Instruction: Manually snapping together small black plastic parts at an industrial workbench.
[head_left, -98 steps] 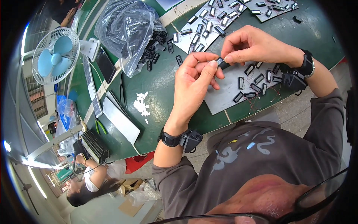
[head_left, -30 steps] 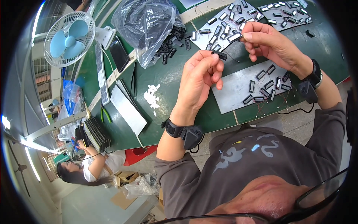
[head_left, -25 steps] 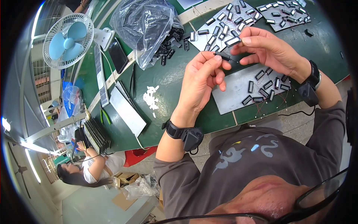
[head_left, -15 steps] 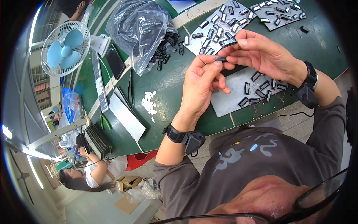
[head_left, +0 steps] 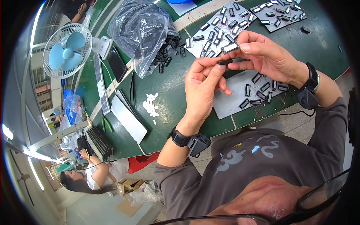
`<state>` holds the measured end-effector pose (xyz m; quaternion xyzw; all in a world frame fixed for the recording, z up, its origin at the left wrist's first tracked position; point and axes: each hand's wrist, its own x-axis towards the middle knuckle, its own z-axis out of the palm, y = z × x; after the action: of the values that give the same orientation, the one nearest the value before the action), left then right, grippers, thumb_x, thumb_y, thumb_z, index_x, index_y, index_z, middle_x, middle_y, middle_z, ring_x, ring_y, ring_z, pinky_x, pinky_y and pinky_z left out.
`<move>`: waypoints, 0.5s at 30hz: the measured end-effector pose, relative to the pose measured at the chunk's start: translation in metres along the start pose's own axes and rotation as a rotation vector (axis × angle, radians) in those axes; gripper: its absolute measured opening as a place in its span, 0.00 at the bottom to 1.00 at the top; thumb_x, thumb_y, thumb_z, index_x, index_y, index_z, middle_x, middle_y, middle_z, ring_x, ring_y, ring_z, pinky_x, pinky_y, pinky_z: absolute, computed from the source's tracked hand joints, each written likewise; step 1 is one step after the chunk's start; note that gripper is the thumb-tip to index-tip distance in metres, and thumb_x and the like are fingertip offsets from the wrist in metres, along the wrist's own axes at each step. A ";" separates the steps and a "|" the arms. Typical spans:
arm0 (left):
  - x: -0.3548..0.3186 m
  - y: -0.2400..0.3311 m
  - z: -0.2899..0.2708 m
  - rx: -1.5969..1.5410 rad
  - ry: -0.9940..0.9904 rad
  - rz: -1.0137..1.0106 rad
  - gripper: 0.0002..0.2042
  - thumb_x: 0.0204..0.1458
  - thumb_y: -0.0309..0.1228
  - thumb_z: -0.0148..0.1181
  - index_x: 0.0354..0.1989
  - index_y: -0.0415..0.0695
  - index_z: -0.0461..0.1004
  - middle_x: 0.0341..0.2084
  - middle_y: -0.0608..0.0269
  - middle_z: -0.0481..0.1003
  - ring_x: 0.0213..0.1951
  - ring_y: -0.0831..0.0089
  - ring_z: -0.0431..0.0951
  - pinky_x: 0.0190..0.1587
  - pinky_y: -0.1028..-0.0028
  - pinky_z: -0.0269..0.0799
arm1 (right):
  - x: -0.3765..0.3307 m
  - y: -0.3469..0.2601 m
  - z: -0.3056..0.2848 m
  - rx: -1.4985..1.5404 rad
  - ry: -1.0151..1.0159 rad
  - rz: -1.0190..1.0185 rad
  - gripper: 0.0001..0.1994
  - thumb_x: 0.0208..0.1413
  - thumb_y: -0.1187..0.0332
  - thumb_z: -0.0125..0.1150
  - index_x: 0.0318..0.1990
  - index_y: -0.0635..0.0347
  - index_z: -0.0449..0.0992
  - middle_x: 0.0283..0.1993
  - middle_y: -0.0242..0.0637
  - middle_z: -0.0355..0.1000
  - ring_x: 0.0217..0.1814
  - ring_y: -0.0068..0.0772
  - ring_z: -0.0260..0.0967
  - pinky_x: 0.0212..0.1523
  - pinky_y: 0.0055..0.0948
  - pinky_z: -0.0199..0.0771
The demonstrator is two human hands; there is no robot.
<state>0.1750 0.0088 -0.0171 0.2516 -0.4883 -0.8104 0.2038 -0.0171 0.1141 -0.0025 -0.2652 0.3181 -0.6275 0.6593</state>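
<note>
Pinching a black piece (head_left: 226, 62), the left hand (head_left: 200, 90) sits at eight o'clock from the right hand (head_left: 268, 55), which grips a white-faced part (head_left: 229, 47); slack pinching could drop either.

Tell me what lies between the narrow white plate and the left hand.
In the head view, a heap of small white pieces lies on the green tabletop between the narrow white plate and the left hand.

Looking like an electronics assy. workshop: green workbench (head_left: 168, 101) is holding metal plates (head_left: 225, 105) w/ wired blk. modules (head_left: 265, 87) & a bag (head_left: 137, 30) of blk. plastic parts (head_left: 161, 60); tube lights (head_left: 35, 173) glowing, co-worker (head_left: 99, 174) working nearby.
</note>
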 end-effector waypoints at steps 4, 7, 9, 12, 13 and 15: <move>0.002 -0.002 -0.003 -0.065 0.006 0.013 0.08 0.61 0.26 0.58 0.46 0.37 0.71 0.32 0.59 0.78 0.23 0.79 0.73 0.25 0.74 0.78 | 0.001 0.003 0.000 0.014 0.007 -0.014 0.05 0.65 0.66 0.56 0.43 0.55 0.70 0.50 0.36 0.75 0.58 0.29 0.72 0.64 0.36 0.70; 0.000 0.001 0.002 0.008 0.009 -0.040 0.08 0.61 0.26 0.59 0.45 0.37 0.71 0.34 0.56 0.78 0.23 0.79 0.73 0.26 0.74 0.79 | 0.002 0.003 -0.003 0.009 0.011 -0.014 0.05 0.64 0.66 0.57 0.42 0.55 0.70 0.48 0.34 0.75 0.55 0.27 0.72 0.63 0.35 0.70; 0.002 0.008 0.004 0.012 -0.004 -0.081 0.08 0.61 0.27 0.59 0.44 0.37 0.71 0.34 0.55 0.79 0.23 0.79 0.74 0.27 0.74 0.79 | 0.003 0.001 -0.005 -0.003 0.005 0.013 0.05 0.63 0.66 0.59 0.41 0.55 0.71 0.46 0.33 0.74 0.52 0.25 0.73 0.61 0.33 0.71; 0.000 0.016 0.002 0.015 0.004 -0.167 0.08 0.61 0.27 0.60 0.44 0.37 0.72 0.34 0.54 0.79 0.23 0.79 0.74 0.27 0.74 0.79 | 0.001 0.001 -0.002 -0.057 -0.004 0.023 0.05 0.63 0.66 0.60 0.39 0.56 0.72 0.44 0.31 0.74 0.51 0.24 0.72 0.59 0.32 0.72; 0.002 0.015 -0.001 0.023 -0.019 -0.194 0.08 0.61 0.27 0.60 0.43 0.37 0.72 0.34 0.53 0.80 0.24 0.79 0.75 0.28 0.74 0.80 | 0.001 0.000 -0.002 -0.084 -0.008 0.030 0.06 0.62 0.66 0.60 0.38 0.56 0.72 0.43 0.30 0.73 0.51 0.23 0.72 0.58 0.31 0.72; 0.005 0.013 -0.008 0.040 -0.063 -0.249 0.07 0.61 0.27 0.60 0.42 0.37 0.72 0.34 0.52 0.80 0.26 0.79 0.76 0.28 0.73 0.80 | 0.000 -0.001 -0.001 -0.123 -0.012 0.040 0.06 0.62 0.66 0.61 0.38 0.56 0.72 0.42 0.30 0.73 0.51 0.23 0.72 0.58 0.30 0.72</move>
<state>0.1771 -0.0052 -0.0100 0.2887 -0.4753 -0.8271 0.0813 -0.0182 0.1144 -0.0026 -0.3027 0.3572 -0.5918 0.6562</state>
